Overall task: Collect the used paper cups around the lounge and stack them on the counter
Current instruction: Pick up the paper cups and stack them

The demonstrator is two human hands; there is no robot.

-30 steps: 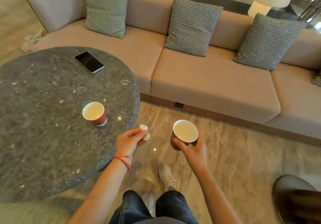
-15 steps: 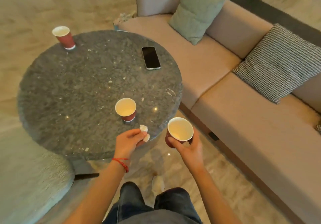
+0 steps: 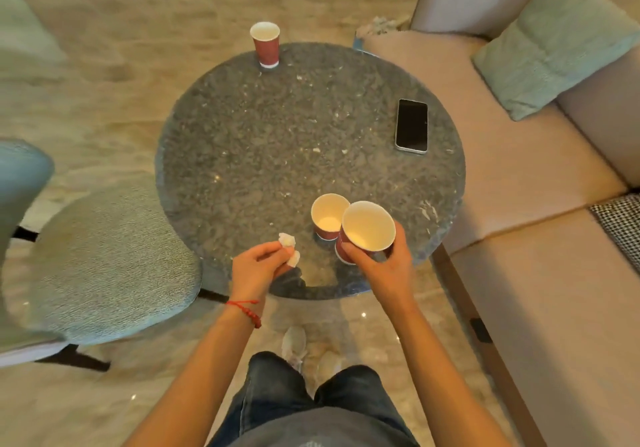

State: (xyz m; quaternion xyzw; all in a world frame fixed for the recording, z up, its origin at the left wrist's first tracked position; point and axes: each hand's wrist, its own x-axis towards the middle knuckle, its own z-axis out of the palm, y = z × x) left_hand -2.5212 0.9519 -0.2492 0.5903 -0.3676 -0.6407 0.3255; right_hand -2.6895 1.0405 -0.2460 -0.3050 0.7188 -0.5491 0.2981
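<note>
On the left we see a green chair [image 3: 114,259] just beside the round stone table [image 3: 277,141]. Our left hand [image 3: 256,266] pinches a small crumpled white tissue [image 3: 289,249] over the near edge of the table. At the far edge a red paper cup [image 3: 265,44] stands upright. Near us a second cup [image 3: 328,216] stands on the table, and just to its right our right hand [image 3: 388,266] grips a third cup [image 3: 365,230], its rim overlapping the second one. Further right a dark phone [image 3: 411,125] lies flat on the table, and beyond it is the beige sofa [image 3: 540,238] with a green cushion [image 3: 554,41].
</note>
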